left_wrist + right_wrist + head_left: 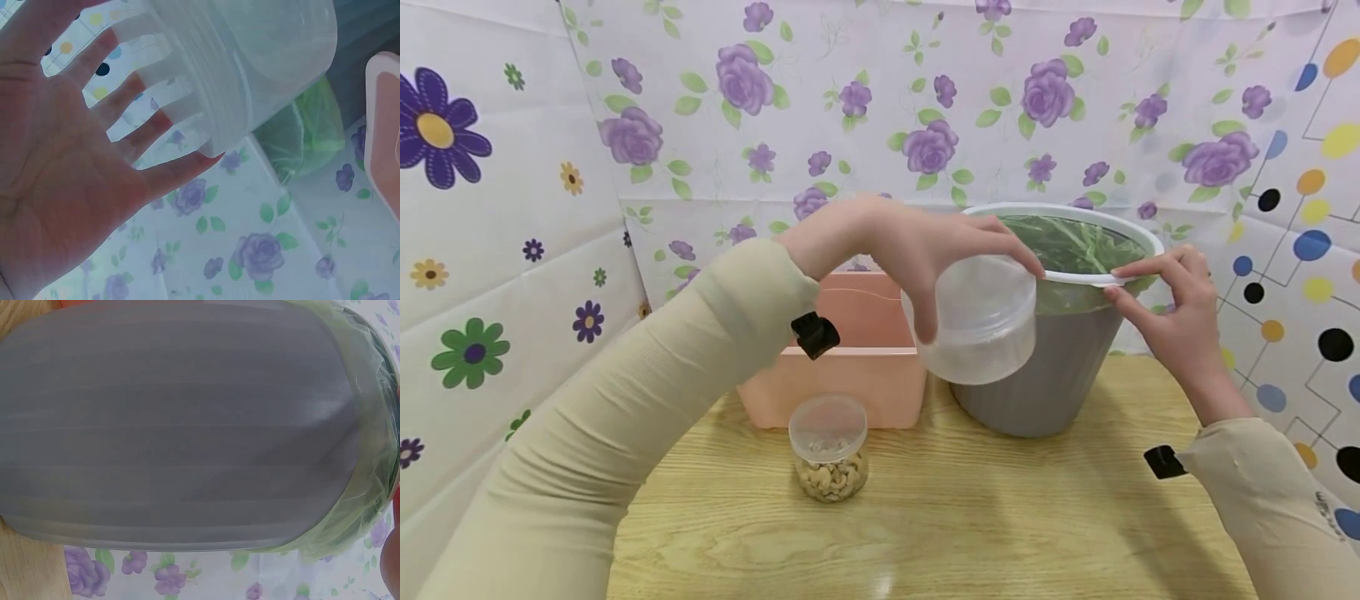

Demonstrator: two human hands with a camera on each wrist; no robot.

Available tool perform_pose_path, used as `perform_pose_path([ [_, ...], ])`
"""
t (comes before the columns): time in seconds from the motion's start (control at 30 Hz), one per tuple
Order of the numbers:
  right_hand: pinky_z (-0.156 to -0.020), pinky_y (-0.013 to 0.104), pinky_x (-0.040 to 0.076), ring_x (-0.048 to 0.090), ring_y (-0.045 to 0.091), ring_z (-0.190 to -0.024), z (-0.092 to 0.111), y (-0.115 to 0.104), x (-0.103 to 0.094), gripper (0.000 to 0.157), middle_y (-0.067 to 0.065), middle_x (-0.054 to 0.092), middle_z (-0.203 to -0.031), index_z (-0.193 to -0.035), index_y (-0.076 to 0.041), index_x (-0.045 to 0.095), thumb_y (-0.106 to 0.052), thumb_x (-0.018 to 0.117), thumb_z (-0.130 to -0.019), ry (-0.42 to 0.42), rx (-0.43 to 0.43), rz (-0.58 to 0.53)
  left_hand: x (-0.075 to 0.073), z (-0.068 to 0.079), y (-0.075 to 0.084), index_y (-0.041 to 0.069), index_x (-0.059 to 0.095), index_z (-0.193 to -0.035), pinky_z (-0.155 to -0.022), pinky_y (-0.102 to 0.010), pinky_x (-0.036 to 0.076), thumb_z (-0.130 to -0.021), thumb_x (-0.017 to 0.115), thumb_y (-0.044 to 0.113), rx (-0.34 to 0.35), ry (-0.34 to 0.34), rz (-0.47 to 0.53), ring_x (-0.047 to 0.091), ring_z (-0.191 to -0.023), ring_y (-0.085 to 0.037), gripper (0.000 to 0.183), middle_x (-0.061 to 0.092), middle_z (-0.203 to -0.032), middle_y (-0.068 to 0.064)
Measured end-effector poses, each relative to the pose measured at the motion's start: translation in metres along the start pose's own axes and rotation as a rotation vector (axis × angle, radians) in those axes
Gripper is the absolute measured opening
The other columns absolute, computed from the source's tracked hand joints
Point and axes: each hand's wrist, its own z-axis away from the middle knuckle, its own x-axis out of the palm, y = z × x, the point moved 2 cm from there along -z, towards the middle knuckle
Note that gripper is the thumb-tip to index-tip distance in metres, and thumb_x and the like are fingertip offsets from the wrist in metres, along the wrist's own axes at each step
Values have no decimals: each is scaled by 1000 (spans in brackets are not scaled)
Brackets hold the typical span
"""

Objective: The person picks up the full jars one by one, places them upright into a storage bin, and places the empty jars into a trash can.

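My left hand [917, 250] grips a clear plastic jar [992, 342] from above, thumb on the near side and fingers spread round the far side. The jar looks empty and hangs in front of the grey trash bin [1037, 392]. Through its clear wall the fingers show in the left wrist view. A green bag [1090, 237] lines the bin and folds over its edge. On the bin's right, my right hand [1183, 300] pinches the white rim [1075, 279] between thumb and fingers. The right wrist view is mostly filled by the bin's ribbed side [175, 425].
Left of the bin stands a pink plastic box [850, 387]. Before it, a clear jar of cashews [829, 475] sits on the wooden table [850, 550]. Flowered sheets [850, 150] hang behind and at the left; a dotted one [1300, 292] hangs at the right.
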Motion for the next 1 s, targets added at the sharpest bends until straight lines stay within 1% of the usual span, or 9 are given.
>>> perform_pose_path([
  [0.1,-92,23,18,36,-5,-107,0,0,0,23,-18,45,-92,-100,1,73,1,79,-77,-1,-2,-1,-9,4,0,35,30,-152,-107,-35,42,-64,88,14,-29,23,6,27,-141,-12,108,22,-158,6],
  [0.23,-91,23,18,36,-6,-105,-1,0,0,22,-20,45,-92,-99,2,72,1,78,-77,10,-2,-3,-22,7,0,37,31,-151,-106,-37,42,-62,87,12,-42,72,6,27,-141,-14,107,22,-158,7],
  [0.33,-92,22,18,36,-6,-106,-1,-1,0,22,-22,45,-93,-99,2,72,1,78,-78,12,7,-6,-31,8,-1,38,30,-151,-106,-38,42,-62,88,13,-53,125,-18,26,-141,-14,109,22,-158,9],
  [0.5,-92,22,18,36,-5,-106,-1,-2,1,22,-20,44,-92,-99,3,71,2,77,-78,5,4,-15,-45,8,-3,40,26,-152,-103,-36,44,-63,87,11,-77,228,-64,22,-144,-10,112,19,-158,11],
  [0.6,-91,22,17,36,-6,-106,-2,-1,1,22,-20,45,-92,-99,2,72,1,78,-77,9,-3,-9,-51,5,-6,40,24,-153,-105,-39,43,-65,88,11,-95,268,-96,16,-148,-12,113,15,-161,10],
  [0.73,-90,22,17,36,-6,-105,-1,0,1,23,-20,44,-92,-99,1,72,1,78,-77,9,-2,-3,-58,0,-12,39,23,-154,-110,-41,40,-66,89,11,-114,330,-124,14,-149,-13,113,14,-161,7],
  [0.87,-90,23,17,35,-6,-105,-1,1,1,23,-19,44,-92,-100,1,72,1,78,-78,4,-2,-8,-63,-7,-18,38,21,-155,-111,-39,41,-68,89,11,-130,398,-137,13,-149,-12,113,14,-161,6],
  [1.0,-89,22,17,35,-6,-103,0,1,1,23,-19,45,-92,-99,1,72,1,78,-77,9,-1,-11,-65,-19,-24,39,19,-155,-109,-35,44,-69,89,15,-148,442,-155,12,-150,-11,113,12,-162,7],
])
